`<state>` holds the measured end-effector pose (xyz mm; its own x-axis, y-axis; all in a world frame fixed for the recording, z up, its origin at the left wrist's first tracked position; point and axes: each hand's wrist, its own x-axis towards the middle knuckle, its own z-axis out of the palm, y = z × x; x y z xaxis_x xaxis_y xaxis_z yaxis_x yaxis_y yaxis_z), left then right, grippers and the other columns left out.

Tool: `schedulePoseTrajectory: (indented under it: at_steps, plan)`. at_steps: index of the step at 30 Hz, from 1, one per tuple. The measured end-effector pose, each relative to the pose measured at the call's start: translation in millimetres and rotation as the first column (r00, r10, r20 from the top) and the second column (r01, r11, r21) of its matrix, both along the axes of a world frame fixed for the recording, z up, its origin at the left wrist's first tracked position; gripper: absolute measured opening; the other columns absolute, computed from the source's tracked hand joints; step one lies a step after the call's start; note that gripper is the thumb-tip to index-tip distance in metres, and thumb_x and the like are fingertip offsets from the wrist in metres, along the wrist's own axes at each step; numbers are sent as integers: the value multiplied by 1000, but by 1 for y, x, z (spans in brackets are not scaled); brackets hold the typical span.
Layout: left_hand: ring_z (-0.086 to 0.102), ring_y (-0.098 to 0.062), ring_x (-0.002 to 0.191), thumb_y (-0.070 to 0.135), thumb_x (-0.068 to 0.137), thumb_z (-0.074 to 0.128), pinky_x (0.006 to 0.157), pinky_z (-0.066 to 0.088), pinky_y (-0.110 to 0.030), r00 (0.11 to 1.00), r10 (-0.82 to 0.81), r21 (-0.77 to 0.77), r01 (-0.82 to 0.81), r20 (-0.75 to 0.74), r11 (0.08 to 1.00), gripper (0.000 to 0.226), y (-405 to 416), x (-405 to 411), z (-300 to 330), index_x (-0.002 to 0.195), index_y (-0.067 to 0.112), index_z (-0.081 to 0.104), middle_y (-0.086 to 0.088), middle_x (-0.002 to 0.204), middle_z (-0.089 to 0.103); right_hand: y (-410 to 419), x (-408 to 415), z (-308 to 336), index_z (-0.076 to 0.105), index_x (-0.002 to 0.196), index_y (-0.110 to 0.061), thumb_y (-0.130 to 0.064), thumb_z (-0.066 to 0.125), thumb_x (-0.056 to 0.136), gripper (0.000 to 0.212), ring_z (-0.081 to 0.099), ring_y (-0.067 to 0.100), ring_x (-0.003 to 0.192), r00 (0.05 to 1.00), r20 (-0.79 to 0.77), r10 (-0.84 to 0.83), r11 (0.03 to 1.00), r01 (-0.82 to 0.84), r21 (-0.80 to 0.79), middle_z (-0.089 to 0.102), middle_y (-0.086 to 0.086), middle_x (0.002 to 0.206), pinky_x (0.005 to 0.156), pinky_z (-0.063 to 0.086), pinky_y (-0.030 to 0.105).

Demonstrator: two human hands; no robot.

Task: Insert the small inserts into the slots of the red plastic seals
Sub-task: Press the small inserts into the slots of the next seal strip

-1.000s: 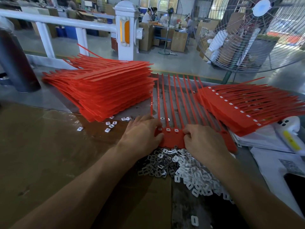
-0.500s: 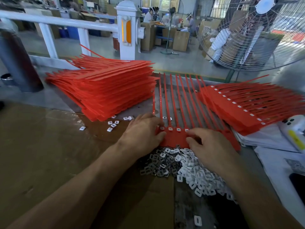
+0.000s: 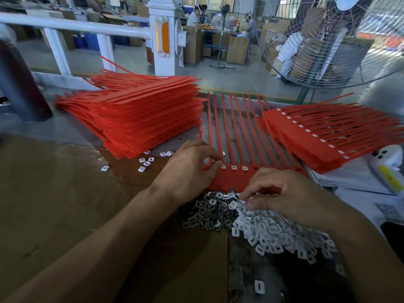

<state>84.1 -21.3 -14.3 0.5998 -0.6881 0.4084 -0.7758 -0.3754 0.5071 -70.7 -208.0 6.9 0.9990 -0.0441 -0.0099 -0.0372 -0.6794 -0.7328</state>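
Seal strip (image 3: 235, 179) lies flat centre on the table (image 3: 65, 132), tails running far, three white inserts (image 3: 233, 167) seated. L hand (image 3: 188, 169) pinches its left end w/ curled fingers. R hand (image 3: 284, 193), earlier on the strip, now pinches at the near insert pile (image 3: 258, 224); what it has hold of is hidden. Red stacks left (image 3: 140, 119) & right (image 3: 328, 136); fan (image 3: 328, 40) far right; cardboard (image 3: 54, 193) near left.

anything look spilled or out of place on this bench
A few white inserts lie scattered by the left stack of red seals, away from the main pile. One lone insert sits at the near edge. Nothing looks damaged.
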Motion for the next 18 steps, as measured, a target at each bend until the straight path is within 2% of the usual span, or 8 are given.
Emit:
schedulePoseTrajectory:
  at_steps: [6,9,13,16,18]
  plan:
    - [52,-1,112,37,97,62,95,40,-21,1000,-25,-15,25,-7,1000,16,-1,1,-2,106,31,74,16,111,62,0,0,-1,80,91,-41,-32,84,78,16,64,6,100,999,-25,43,999,-44,-11,66,-15,101,95,49,31]
    - [52,-1,111,38,97,62,92,39,-18,1000,-30,-11,30,-1,999,15,-1,1,-3,105,31,73,17,111,62,1,1,-2,79,88,-41,-34,83,80,11,64,7,98,999,-23,40,998,-41,-40,66,-15,100,89,48,28]
    - [51,2,108,38,97,62,85,34,-6,999,-40,-6,40,-11,999,14,-1,1,-3,104,32,73,18,109,61,1,1,-5,77,85,-37,-29,81,85,9,65,7,95,1000,-16,27,998,-27,-48,67,-14,99,86,49,29]
    - [51,2,107,37,97,62,86,34,-8,998,-56,-14,56,-2,998,15,-2,0,-2,104,31,74,18,108,62,4,2,-6,75,85,-35,-26,78,90,11,66,3,85,999,42,-22,1000,22,-12,70,-15,92,76,47,17]
    - [53,2,106,36,97,63,88,39,-14,997,-81,-25,81,8,996,14,-2,-1,-2,104,31,74,19,106,62,7,3,-8,75,85,-32,-21,75,92,13,63,-3,69,991,116,-60,998,58,19,69,-18,78,64,44,8]
